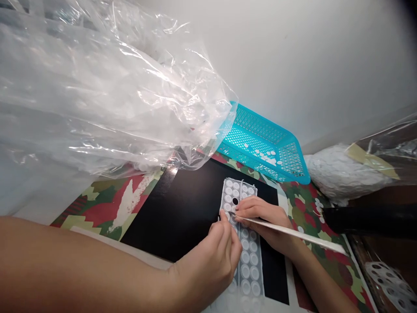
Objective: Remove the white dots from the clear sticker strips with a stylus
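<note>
A translucent sheet [246, 245] carries rows of round white discs, and one round spot in it [235, 201] shows black. My left hand [218, 245] is closed over the sheet's left edge, its fingers curled and the index fingertip touching the sheet. Whatever those fingers pinch is hidden. From the right, my right hand [265, 215] grips a long, thin white tool [293, 233] near its end. A small dark tip of this tool meets the discs close to my left fingertip. The tool's exact kind does not show.
Under the sheet lies a black board [169, 213] on a patterned red and green cover [306, 208]. Behind it stands a blue basket [260, 119] with several white discs inside. A large clear plastic bag [114, 87] bulges in from the left. A white-filled bag [345, 169] sits at right.
</note>
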`<action>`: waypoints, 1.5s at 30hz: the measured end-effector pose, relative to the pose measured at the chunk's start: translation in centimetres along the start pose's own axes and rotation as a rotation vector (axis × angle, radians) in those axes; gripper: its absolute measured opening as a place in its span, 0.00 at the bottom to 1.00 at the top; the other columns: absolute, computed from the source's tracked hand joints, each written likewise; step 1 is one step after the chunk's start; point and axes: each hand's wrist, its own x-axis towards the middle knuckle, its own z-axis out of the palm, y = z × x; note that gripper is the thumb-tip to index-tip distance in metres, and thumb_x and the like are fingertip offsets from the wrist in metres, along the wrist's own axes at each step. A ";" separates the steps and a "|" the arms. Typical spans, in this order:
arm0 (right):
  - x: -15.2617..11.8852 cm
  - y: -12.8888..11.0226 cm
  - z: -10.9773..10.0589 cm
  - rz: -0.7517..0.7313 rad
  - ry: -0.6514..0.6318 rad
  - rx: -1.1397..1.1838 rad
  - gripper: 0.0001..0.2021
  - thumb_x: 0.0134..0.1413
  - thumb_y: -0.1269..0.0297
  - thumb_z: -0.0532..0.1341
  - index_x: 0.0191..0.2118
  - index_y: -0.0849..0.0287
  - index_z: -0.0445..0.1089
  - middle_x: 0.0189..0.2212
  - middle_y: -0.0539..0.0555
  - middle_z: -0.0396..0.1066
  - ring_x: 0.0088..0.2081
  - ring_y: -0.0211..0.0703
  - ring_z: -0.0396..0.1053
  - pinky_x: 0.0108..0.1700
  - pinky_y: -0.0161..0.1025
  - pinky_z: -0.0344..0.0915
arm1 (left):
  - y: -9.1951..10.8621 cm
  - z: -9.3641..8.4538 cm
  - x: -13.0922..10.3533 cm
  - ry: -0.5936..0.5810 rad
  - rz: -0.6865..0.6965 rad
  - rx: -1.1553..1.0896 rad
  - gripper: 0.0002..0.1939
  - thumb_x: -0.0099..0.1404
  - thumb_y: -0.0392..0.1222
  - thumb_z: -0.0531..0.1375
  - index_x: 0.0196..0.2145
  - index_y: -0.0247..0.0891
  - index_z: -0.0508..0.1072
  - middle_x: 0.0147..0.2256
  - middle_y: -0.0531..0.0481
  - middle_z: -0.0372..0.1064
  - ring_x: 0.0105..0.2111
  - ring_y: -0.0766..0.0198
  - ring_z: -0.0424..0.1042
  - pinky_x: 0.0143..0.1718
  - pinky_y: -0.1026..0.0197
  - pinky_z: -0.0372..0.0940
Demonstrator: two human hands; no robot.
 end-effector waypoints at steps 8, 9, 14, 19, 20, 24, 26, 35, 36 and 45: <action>-0.1 0.3 -0.5 0.010 -0.032 -0.024 0.06 0.59 0.67 0.59 0.38 0.54 0.74 0.37 0.55 0.75 0.41 0.44 0.73 0.42 0.39 0.72 | 0.1 0.1 -0.1 -0.020 0.003 0.003 0.23 0.60 0.44 0.56 0.48 0.24 0.72 0.45 0.32 0.70 0.44 0.44 0.68 0.37 0.52 0.54; -0.1 0.3 -0.5 0.013 -0.027 -0.027 0.06 0.59 0.67 0.59 0.38 0.54 0.74 0.37 0.55 0.75 0.41 0.44 0.73 0.42 0.39 0.72 | 0.1 0.1 -0.1 -0.020 0.004 0.002 0.23 0.60 0.44 0.56 0.48 0.24 0.72 0.45 0.31 0.70 0.44 0.44 0.68 0.37 0.52 0.54; 0.0 0.1 -0.6 0.027 -0.009 -0.019 0.05 0.59 0.67 0.59 0.38 0.55 0.74 0.37 0.55 0.75 0.40 0.44 0.73 0.41 0.40 0.71 | 0.0 0.0 0.0 -0.022 0.007 0.013 0.23 0.60 0.44 0.55 0.48 0.24 0.72 0.44 0.31 0.71 0.42 0.45 0.69 0.37 0.52 0.54; 0.1 -1.6 0.9 0.232 0.245 0.035 0.03 0.57 0.66 0.61 0.33 0.57 0.71 0.28 0.52 0.73 0.31 0.41 0.71 0.33 0.36 0.69 | -0.1 0.0 0.1 -0.008 0.003 0.015 0.21 0.61 0.43 0.55 0.48 0.27 0.74 0.45 0.35 0.71 0.42 0.47 0.70 0.38 0.52 0.55; 0.1 -1.9 1.3 0.284 0.275 0.038 0.04 0.57 0.65 0.61 0.32 0.57 0.71 0.27 0.51 0.72 0.28 0.39 0.70 0.29 0.34 0.67 | 0.0 0.0 0.1 -0.012 0.001 0.015 0.22 0.61 0.43 0.55 0.48 0.26 0.73 0.45 0.35 0.71 0.42 0.47 0.70 0.39 0.52 0.55; 0.2 -2.4 2.6 0.353 0.259 0.030 0.05 0.57 0.64 0.61 0.31 0.57 0.71 0.24 0.49 0.71 0.25 0.36 0.67 0.25 0.31 0.62 | 0.0 0.0 0.1 -0.014 0.006 0.015 0.22 0.61 0.42 0.54 0.49 0.24 0.72 0.45 0.33 0.71 0.44 0.45 0.69 0.40 0.51 0.55; 0.2 -2.3 2.8 0.345 0.261 0.016 0.05 0.57 0.65 0.61 0.31 0.57 0.71 0.25 0.49 0.71 0.26 0.37 0.68 0.26 0.32 0.62 | 0.1 0.0 0.0 -0.007 0.007 0.015 0.22 0.62 0.42 0.54 0.49 0.24 0.72 0.46 0.33 0.70 0.46 0.43 0.69 0.40 0.51 0.55; 0.1 -2.8 3.4 0.295 0.292 -0.048 0.05 0.58 0.67 0.59 0.33 0.57 0.72 0.28 0.51 0.73 0.28 0.39 0.70 0.30 0.33 0.65 | 0.1 -0.1 0.1 -0.003 -0.002 0.021 0.22 0.61 0.42 0.54 0.48 0.23 0.72 0.47 0.32 0.70 0.45 0.43 0.69 0.39 0.51 0.55; 0.1 -2.9 3.5 0.298 0.289 -0.051 0.05 0.59 0.67 0.59 0.33 0.58 0.72 0.28 0.51 0.73 0.28 0.39 0.70 0.30 0.34 0.65 | 0.1 0.0 0.1 -0.006 -0.001 0.020 0.22 0.62 0.42 0.54 0.48 0.23 0.72 0.47 0.32 0.70 0.45 0.44 0.69 0.39 0.51 0.55; 0.0 -3.0 2.7 0.264 0.195 -0.053 0.04 0.59 0.71 0.58 0.34 0.57 0.70 0.27 0.49 0.71 0.28 0.36 0.68 0.30 0.32 0.62 | 0.2 0.0 0.0 -0.011 0.000 0.027 0.23 0.62 0.42 0.53 0.49 0.23 0.71 0.47 0.32 0.70 0.44 0.45 0.69 0.39 0.52 0.55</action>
